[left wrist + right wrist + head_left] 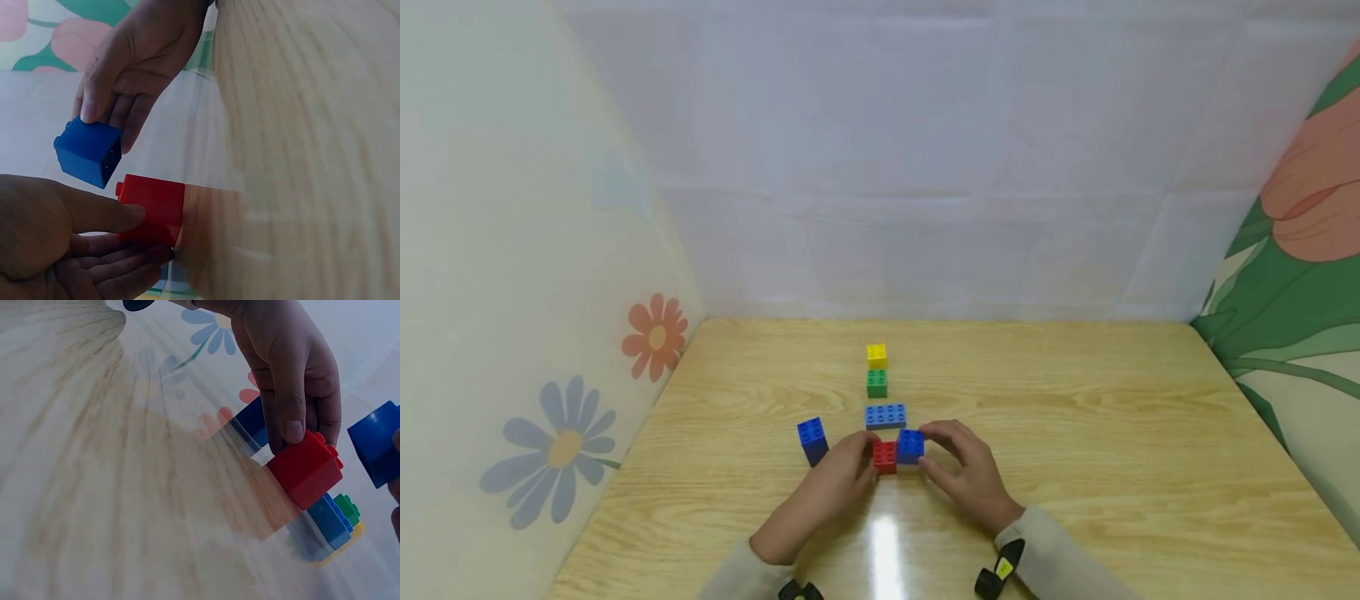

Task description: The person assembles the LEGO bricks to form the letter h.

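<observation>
Left hand [842,468]: pinches red brick [884,459], standing on the counter [1112,433].
Right hand [967,473]: pinches dark-blue brick [911,447], raised above the counter beside the red brick.
Light-blue brick [886,417]: just beyond red brick.

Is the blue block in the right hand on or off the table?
Off: held by the right hand, the blue block hangs clear of the table in the left wrist view.

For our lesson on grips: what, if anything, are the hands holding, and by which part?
The left hand pinches the red block, the right hand a small blue block, each by its sides.
</observation>
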{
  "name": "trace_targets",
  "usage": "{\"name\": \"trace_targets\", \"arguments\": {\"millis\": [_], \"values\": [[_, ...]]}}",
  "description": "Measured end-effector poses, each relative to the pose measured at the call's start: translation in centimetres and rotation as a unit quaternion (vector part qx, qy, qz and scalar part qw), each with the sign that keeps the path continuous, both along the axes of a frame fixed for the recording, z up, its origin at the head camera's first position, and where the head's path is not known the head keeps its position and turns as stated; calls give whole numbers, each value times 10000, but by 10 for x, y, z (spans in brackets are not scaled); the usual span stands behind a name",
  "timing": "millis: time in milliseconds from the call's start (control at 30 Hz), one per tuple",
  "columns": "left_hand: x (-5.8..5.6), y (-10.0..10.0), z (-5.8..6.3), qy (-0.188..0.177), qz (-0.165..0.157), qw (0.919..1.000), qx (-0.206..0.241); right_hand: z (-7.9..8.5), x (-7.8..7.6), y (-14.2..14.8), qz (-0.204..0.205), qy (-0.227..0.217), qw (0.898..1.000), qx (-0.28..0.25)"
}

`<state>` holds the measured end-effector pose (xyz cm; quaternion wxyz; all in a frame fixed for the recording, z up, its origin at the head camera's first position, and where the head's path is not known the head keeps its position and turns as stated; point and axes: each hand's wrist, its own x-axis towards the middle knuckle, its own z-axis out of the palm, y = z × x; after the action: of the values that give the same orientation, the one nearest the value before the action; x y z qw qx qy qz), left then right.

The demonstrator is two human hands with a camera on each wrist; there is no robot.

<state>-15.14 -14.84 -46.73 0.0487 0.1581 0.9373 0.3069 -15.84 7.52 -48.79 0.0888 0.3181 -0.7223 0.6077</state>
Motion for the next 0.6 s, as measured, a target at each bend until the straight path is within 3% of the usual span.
{"name": "trace_targets", "arguments": {"millis": [300,600], "values": [[1,8,-6,41,-289,9995,118,-6,0,0,321,-134,9993,-147],[3,8,-8,-66,-647,9974,322,1,1,0,478,-10,9988,-117]]}}
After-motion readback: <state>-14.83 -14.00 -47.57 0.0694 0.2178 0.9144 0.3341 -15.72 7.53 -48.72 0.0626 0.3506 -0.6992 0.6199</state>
